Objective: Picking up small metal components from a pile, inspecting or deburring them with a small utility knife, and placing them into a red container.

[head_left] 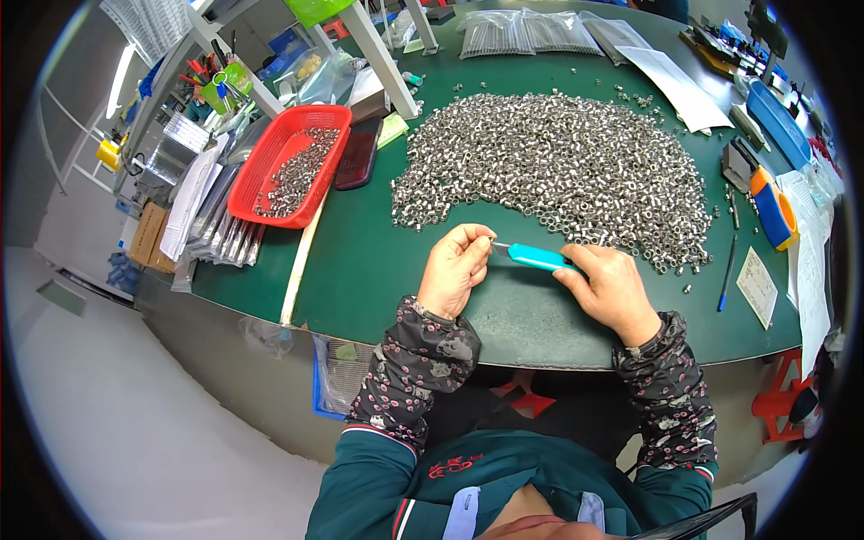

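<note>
My right hand (pixel 614 290) is closed around the handle of a teal utility knife (pixel 537 256). Its short blade points left, and the tip reaches the fingertips of my left hand (pixel 456 268). Thumb and forefinger of that left hand are pinched together. Whatever sits between them is tiny and mostly hidden, so I cannot make it out. Just beyond both hands, a wide heap of small, shiny metal rings (pixel 549 162) is spread over the green table (pixel 387 292).
A red plastic basket (pixel 245 193) with more metal pieces stands at the left, near a dark tray (pixel 358 153) and stacked plastic bags (pixel 225 216). On the right lie an orange-and-blue tool (pixel 774 211), a blue pen (pixel 727 274), a card (pixel 757 287) and a blue tray (pixel 778 121).
</note>
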`<state>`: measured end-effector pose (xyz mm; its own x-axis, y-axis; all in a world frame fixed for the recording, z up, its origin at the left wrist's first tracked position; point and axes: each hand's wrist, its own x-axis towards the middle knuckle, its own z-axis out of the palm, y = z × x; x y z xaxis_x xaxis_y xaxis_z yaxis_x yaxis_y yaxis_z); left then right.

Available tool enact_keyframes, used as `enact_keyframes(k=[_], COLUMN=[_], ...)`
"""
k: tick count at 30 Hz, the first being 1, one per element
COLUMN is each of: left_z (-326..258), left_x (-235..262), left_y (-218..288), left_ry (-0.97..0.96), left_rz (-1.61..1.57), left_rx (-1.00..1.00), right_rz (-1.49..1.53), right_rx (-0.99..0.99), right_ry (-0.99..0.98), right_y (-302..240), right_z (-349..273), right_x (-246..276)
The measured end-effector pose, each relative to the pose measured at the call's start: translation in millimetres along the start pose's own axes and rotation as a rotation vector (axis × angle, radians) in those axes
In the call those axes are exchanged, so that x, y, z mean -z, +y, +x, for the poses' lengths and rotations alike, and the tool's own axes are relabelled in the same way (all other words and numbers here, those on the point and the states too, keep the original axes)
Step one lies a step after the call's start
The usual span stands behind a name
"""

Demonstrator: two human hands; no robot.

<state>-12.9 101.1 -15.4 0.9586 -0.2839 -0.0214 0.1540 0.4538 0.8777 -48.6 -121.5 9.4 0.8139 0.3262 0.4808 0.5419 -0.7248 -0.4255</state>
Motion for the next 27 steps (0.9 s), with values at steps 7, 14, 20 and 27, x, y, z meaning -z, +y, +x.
enact_keyframes(k=[7, 14, 20, 27], left_z=[0.1, 13.5, 34.4, 44.6], left_x=[0.5, -36.6, -67.1, -67.8], left_y=[7.8, 15.1, -5.5, -25.3], left_ry=[0.001, -0.014, 0.087, 0.115], left_rz=[-0.225, 0.374, 1.346, 1.481], left_rx=[0.046, 0.199, -0.284, -0.332], right_rz=[-0.092, -0.129, -0.16, -0.12], right_rx=[0.017, 0.044, 0.043, 0.068], right_ry=[0.404, 0.478, 0.45, 0.441], right_y=[18.5, 25.9, 23.4, 23.0], right_z=[6.9, 7.6, 4.4, 4.7], right_x=[11.8, 15.1, 17.7, 18.0])
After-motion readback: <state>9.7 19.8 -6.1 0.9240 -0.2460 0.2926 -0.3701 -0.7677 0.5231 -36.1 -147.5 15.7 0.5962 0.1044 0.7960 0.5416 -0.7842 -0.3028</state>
